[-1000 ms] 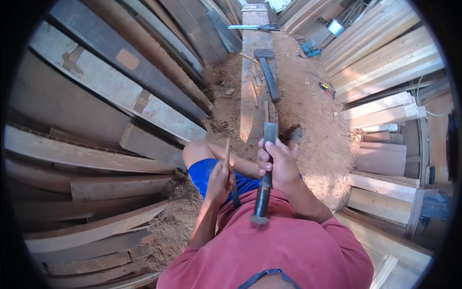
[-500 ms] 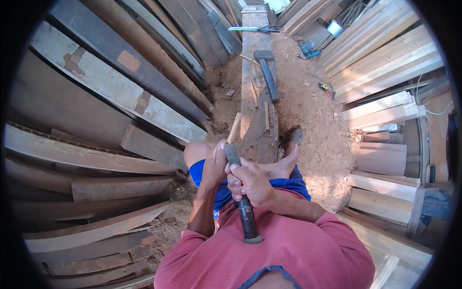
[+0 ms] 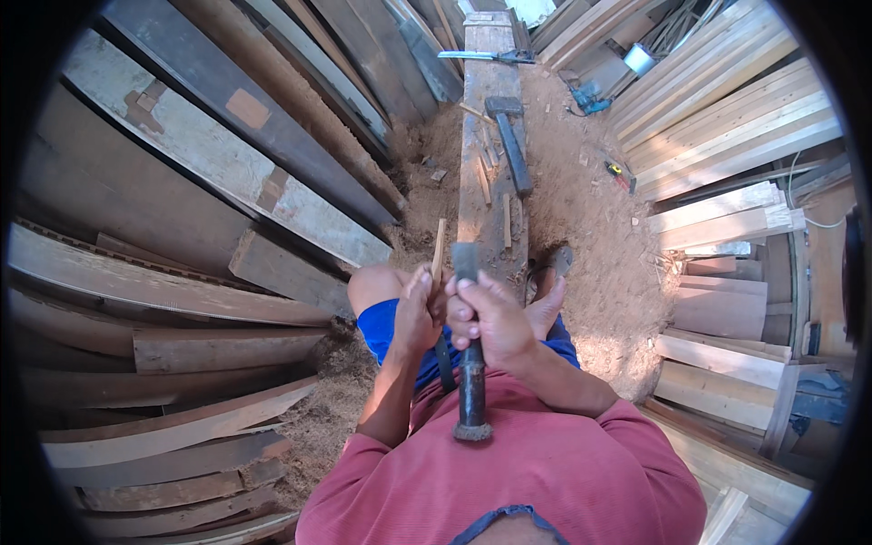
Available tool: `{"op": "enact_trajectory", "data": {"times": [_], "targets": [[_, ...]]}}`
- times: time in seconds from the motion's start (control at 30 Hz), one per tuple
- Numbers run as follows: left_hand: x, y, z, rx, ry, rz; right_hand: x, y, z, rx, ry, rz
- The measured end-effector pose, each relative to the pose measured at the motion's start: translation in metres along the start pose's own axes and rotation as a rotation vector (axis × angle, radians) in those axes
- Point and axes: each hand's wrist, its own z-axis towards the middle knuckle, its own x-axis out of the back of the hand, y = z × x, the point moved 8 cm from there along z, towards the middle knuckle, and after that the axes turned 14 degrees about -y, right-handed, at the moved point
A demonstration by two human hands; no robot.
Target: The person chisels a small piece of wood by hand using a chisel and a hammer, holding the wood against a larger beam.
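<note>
My right hand [image 3: 490,318] grips a dark hammer-like tool [image 3: 471,381] by its upper shaft, its head up near the plank and its butt end over my red shirt. My left hand [image 3: 416,311] pinches a thin wooden stick [image 3: 438,254] that stands upright right beside the tool's head. Both hands sit close together above my knee and blue shorts. Ahead of them a long narrow wooden plank [image 3: 479,136] runs away across the sawdust. My bare foot [image 3: 548,304] rests by the plank's near end.
A mallet [image 3: 510,136] and several thin wood slivers lie on the plank, with a handsaw [image 3: 481,56] at its far end. Stacked planks lean at the left [image 3: 227,173] and boards pile at the right [image 3: 736,136]. Sawdust covers the ground; a small tool [image 3: 619,173] lies there.
My right hand swung the tool left and down, then shifted slightly right again. My left hand has kept hold of the stick near the plank's end throughout.
</note>
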Motion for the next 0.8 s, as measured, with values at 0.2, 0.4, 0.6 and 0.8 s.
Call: {"op": "enact_trajectory", "data": {"times": [0.2,0.4,0.6,0.8], "targets": [[0.014,0.016,0.01,-0.065,-0.107,0.422,-0.028,0.019,-0.005,-0.106,-0.118,-0.072],[-0.016,0.027,-0.032,-0.19,-0.053,0.539,-0.029,0.003,-0.026,-0.022,-0.11,-0.166],[0.039,-0.076,-0.082,0.267,-0.095,0.255,-0.014,-0.072,-0.062,0.275,0.047,-0.436],[0.02,-0.019,0.012,0.078,-0.056,0.007,0.016,-0.015,0.009,0.101,0.043,0.009]]}}
